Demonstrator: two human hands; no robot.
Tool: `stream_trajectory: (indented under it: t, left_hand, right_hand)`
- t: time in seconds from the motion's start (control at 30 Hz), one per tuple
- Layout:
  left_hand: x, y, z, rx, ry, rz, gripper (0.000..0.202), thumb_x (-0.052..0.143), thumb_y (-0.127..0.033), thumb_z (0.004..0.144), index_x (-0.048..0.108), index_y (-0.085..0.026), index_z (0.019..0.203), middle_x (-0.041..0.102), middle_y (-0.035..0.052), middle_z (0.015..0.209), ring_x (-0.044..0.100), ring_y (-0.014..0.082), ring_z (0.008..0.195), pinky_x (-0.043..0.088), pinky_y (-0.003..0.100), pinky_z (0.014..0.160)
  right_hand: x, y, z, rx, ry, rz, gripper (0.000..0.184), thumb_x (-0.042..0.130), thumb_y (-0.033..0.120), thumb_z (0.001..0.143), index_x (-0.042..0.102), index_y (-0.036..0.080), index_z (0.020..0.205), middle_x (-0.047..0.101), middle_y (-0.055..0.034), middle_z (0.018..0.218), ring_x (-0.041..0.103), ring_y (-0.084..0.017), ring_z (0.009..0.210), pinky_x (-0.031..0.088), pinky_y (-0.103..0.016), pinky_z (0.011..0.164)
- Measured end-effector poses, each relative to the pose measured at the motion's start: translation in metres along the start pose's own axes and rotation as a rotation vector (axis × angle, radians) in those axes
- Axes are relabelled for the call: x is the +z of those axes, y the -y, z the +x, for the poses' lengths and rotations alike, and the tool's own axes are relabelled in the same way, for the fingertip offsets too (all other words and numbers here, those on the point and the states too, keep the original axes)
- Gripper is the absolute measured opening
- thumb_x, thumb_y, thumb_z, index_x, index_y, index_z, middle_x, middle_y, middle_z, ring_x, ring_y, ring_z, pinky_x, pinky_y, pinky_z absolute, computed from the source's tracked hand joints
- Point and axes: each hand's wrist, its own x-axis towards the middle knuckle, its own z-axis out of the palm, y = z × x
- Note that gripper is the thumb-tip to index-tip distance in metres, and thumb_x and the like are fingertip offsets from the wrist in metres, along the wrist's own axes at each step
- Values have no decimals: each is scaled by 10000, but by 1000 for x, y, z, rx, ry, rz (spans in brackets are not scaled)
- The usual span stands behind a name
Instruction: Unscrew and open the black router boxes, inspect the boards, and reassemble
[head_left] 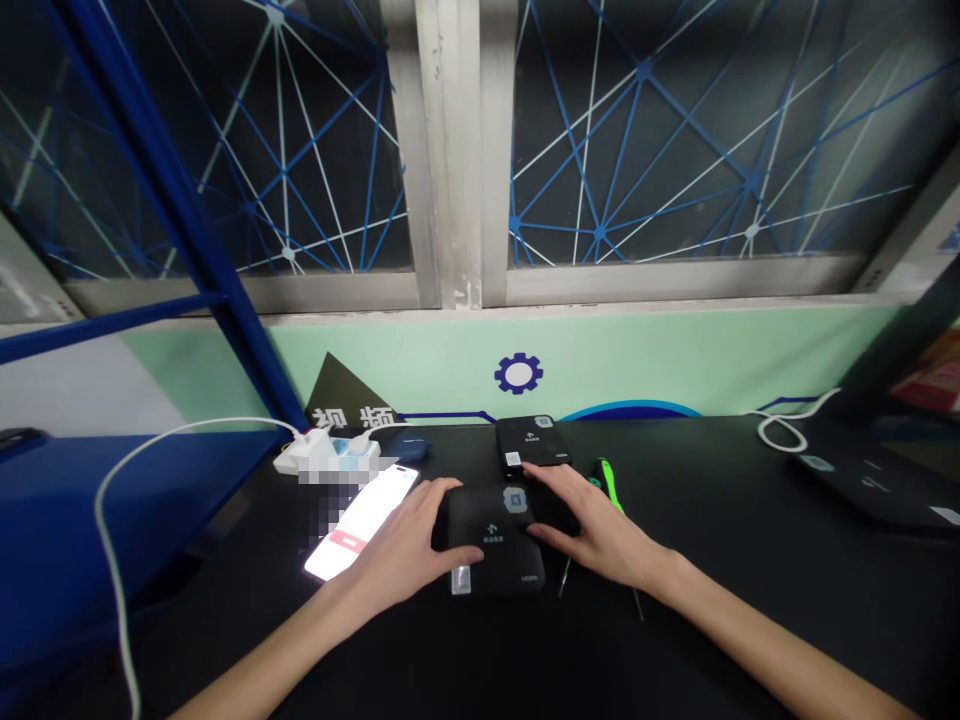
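A flat black set-top box (491,555) lies on the table between my hands, with a sticker at its far right corner and HDMI printed near its front edge. My left hand (409,540) grips its left side, thumb on the top face and fingers at the far left corner. At its right edge rests the thumb of my right hand (589,520). The fingers of that hand are apart, the index reaching to the front edge of a second black set-top box (532,438) behind. A green-handled screwdriver (609,483) lies partly hidden under my right hand, thin metal shafts showing below it.
Left of my left hand lies a lit phone (367,520), partly pixelated. Behind it sit a white power strip (360,455) with plugs and a white cable (112,540). Another black box (877,490) and a looped white cable (784,435) are at the right. A blue metal frame (187,240) stands at left.
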Motion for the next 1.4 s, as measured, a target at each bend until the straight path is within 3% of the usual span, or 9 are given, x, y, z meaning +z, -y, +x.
stream_trajectory:
  t: [0.1,0.37,0.67,0.83,1.03,1.2,1.4]
  left_hand:
    - [0,0,-1,59,-61,-15,673,758,-523,820,446,-283,1367,575,87,1320,599,320,1146,527,438,895]
    - [1,-1,-1,173,-183,-41,660,755,-441,865,387,-325,1400,546,42,1346,585,280,1163,512,425,958]
    - [-6,-7,-8,226,-235,-77,355,521,-380,1019,449,-286,1353,630,42,1227,628,229,1023,518,377,891]
    - [-11,-8,-7,274,-181,-152,253,452,-353,1056,552,-272,1275,663,33,1167,633,211,1004,497,351,888]
    - [-17,-11,-4,245,-25,-225,308,407,-398,1068,648,-241,1179,694,38,1064,654,222,951,497,345,849]
    - [-24,-13,-3,279,93,-173,323,471,-463,1030,639,-263,1221,690,41,1149,653,243,1018,493,371,899]
    - [-19,-13,-5,254,153,-49,488,606,-494,934,533,-295,1374,608,54,1341,602,280,1168,489,415,980]
  right_hand:
    - [4,0,-1,30,-25,93,716,644,385,938,284,311,1553,601,-96,1322,589,-261,1203,488,-482,1053]
    - [5,8,0,-7,-136,194,548,659,333,932,467,284,1443,682,-44,1032,649,-193,872,564,-357,861]
    - [6,13,-3,-51,-201,273,445,669,224,912,508,268,1325,678,-30,1001,661,-170,851,566,-306,819]
    - [5,12,-6,-97,-188,183,341,639,217,932,531,262,1252,662,-38,1009,654,-173,863,560,-294,782]
    - [5,10,-9,-211,-169,143,391,634,183,936,508,242,1301,704,-71,1129,699,-190,973,577,-319,867]
    - [3,12,-10,-285,-167,164,332,648,151,914,545,225,1220,715,-83,1144,704,-189,1027,575,-313,898]
    - [-5,19,-6,-341,-55,140,287,686,184,869,591,189,1140,690,-112,1117,672,-206,1042,562,-322,898]
